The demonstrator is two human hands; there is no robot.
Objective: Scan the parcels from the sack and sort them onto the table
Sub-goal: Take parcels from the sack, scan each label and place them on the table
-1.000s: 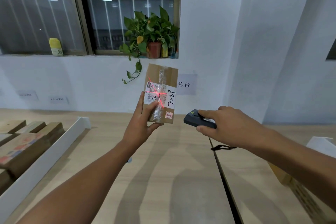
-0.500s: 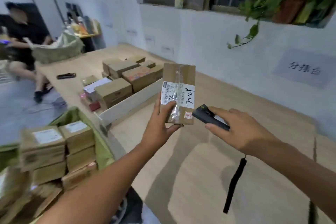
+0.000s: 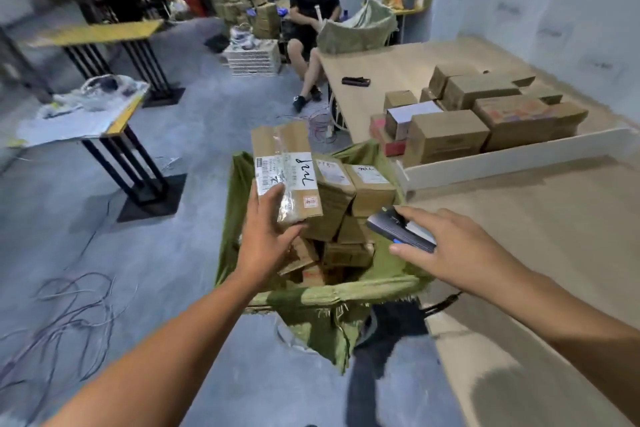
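Partly blurred, left hand (image 3: 265,243) gripping parcel (image 3: 287,166) over sack (image 3: 235,204), right hand (image 3: 460,253) clasping half-hidden scanner (image 3: 394,227)

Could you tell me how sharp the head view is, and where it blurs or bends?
Head view: the parcel in the left hand is fairly sharp, handwriting legible; scanner in the right hand slightly soft; boxes on the table and far room motion-blurred; wide lens curves lines near the edges; shadows soft.

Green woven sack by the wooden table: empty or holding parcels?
Holding parcels. The green woven sack gapes open, with several brown cardboard parcels stacked inside it.
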